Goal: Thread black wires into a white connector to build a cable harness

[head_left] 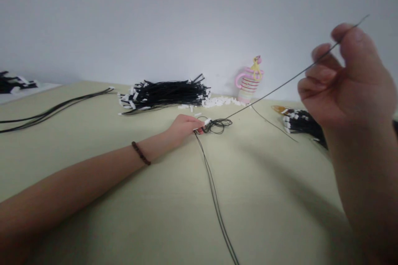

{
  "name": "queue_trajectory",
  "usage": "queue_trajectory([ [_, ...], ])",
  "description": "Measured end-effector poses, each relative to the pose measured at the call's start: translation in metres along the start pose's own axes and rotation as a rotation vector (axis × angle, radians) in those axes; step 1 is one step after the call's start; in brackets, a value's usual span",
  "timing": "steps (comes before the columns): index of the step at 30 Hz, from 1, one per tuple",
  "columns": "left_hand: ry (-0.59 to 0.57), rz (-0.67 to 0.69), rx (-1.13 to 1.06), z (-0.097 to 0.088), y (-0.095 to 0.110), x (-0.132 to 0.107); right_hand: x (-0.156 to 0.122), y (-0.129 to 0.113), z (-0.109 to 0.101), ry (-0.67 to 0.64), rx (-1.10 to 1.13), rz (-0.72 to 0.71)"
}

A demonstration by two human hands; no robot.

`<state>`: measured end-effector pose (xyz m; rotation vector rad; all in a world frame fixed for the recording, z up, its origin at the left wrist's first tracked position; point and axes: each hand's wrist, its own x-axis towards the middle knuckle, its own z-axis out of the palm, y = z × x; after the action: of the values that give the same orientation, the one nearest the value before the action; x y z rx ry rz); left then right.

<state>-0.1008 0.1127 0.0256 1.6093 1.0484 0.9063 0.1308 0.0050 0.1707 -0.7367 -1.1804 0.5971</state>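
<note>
My left hand [183, 127] rests on the pale green table [124, 198], arm stretched forward, fingers pinched on a small white connector [207, 122] with thin black wires. A small tangled loop of black wire [219, 125] lies just right of it. My right hand [345, 78] is raised close to the camera, fingers closed on one thin black wire [273, 91] that runs taut down to the loop. Two more black wires [214, 194] trail from the connector toward the table's front edge.
A large bundle of black wires with white connectors [164, 93] lies at the back, loose white connectors [220, 102] beside it. A pink striped cup [249, 82] stands by the wall. Another wire bundle [303, 124] lies at right, long black wires [56, 109] at left.
</note>
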Motion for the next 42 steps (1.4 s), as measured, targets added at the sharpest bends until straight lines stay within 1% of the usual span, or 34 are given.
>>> queue_trajectory([
  [2, -0.003, 0.004, -0.002, 0.0, -0.001, 0.0, 0.004, 0.007, -0.001, 0.061, -0.038, -0.059],
  [3, -0.008, 0.012, -0.002, -0.001, -0.001, 0.0, 0.005, 0.016, 0.0, 0.078, -0.074, -0.1],
  [4, -0.011, 0.022, 0.0, -0.001, -0.002, 0.0, 0.003, 0.028, 0.003, 0.084, -0.122, -0.142],
  [6, -0.016, 0.038, 0.009, -0.001, -0.004, 0.001, -0.006, 0.061, 0.011, 0.053, -0.279, -0.217],
  [7, -0.018, 0.039, 0.011, -0.001, -0.004, 0.001, -0.014, 0.08, 0.016, 0.01, -0.382, -0.212],
  [9, -0.022, 0.029, 0.004, -0.001, -0.003, 0.001, -0.035, 0.117, 0.026, -0.171, -0.549, -0.133],
  [10, -0.027, 0.022, -0.003, -0.001, -0.003, 0.001, -0.046, 0.133, 0.03, -0.241, -0.592, -0.101],
  [12, -0.039, 0.014, -0.013, 0.0, -0.002, 0.0, -0.066, 0.155, 0.037, -0.38, -0.645, -0.049],
  [13, -0.046, 0.016, -0.012, 0.0, -0.002, 0.0, -0.073, 0.161, 0.039, -0.417, -0.661, -0.027],
  [14, -0.052, 0.024, -0.008, 0.0, -0.003, 0.0, -0.078, 0.165, 0.04, -0.438, -0.665, -0.009],
  [16, -0.063, 0.049, 0.007, 0.001, -0.004, -0.001, -0.082, 0.166, 0.04, -0.433, -0.664, 0.02],
  [18, -0.062, 0.071, 0.03, 0.002, -0.006, -0.001, -0.081, 0.164, 0.038, -0.421, -0.656, 0.039],
  [21, -0.054, 0.089, 0.066, 0.002, -0.008, -0.001, -0.08, 0.163, 0.037, -0.453, -0.64, 0.075],
  [24, -0.066, 0.123, 0.094, 0.002, -0.009, -0.001, -0.081, 0.165, 0.037, -0.477, -0.557, 0.161],
  [26, -0.079, 0.136, 0.112, 0.003, -0.009, -0.002, -0.082, 0.167, 0.038, -0.457, -0.503, 0.219],
  [29, -0.087, 0.136, 0.138, 0.003, -0.009, -0.002, -0.083, 0.169, 0.038, -0.422, -0.481, 0.256],
  [36, -0.1, 0.147, 0.151, 0.003, -0.008, -0.003, -0.082, 0.17, 0.038, -0.426, -0.509, 0.252],
  [42, -0.107, 0.142, 0.141, 0.003, -0.008, -0.002, -0.083, 0.17, 0.037, -0.442, -0.603, 0.169],
])
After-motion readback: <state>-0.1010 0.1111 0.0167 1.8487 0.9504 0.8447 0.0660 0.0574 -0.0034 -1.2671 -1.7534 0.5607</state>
